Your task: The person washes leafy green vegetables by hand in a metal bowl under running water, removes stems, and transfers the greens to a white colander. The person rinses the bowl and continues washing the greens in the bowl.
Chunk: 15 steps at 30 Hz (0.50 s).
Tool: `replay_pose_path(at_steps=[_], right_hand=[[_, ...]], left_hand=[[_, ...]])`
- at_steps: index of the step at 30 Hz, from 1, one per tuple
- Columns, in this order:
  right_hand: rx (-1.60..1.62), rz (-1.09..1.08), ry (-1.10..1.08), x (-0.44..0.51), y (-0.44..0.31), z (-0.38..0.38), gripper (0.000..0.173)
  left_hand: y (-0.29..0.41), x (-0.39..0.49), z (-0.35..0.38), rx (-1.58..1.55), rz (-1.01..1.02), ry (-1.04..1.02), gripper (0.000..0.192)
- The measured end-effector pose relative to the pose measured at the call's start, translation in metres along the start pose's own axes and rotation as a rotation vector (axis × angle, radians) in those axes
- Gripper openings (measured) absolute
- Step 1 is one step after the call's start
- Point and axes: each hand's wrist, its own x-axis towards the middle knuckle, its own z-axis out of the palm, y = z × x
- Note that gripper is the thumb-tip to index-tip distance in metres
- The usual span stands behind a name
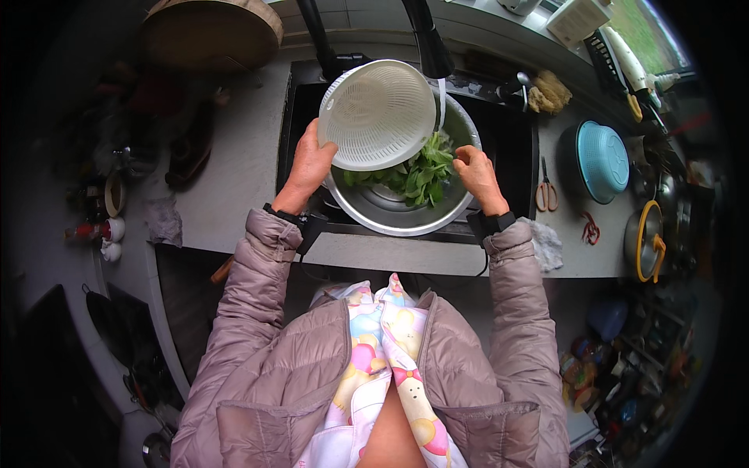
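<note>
My left hand (308,167) grips the rim of a white plastic strainer basket (380,117), which is tilted on its side above a metal basin. Leafy greens (424,175) lie in the round basin (398,221), partly hidden behind the strainer. At the basin's right side is my right hand (477,175), its fingers bent beside the leaves; whether it pinches any cannot be seen. A stream of water (442,102) runs from the black faucet (430,52) into the basin. The basin stands in a dark sink (515,152).
Right of the sink, the counter holds orange-handled scissors (546,196), a blue colander (605,161), a red cord (591,228), a cloth (545,245) and a yellow-rimmed lid (643,241). A fibrous scrubber (549,92) sits behind. A round wooden board (213,32) stands at back left.
</note>
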Motion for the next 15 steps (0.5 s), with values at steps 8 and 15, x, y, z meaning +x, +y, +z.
replay_pose_path(at_steps=[8,15], right_hand=[[0.595,0.119,-0.255,0.017,-0.057,0.057,0.048],[0.786,0.232,-0.241,0.004,-0.083,0.060,0.021]], left_hand=[[0.051,-0.028,-0.054,0.082,0.049,-0.040,0.052],[0.032,-0.039,-0.076,-0.303,-0.097,-0.056,0.065]])
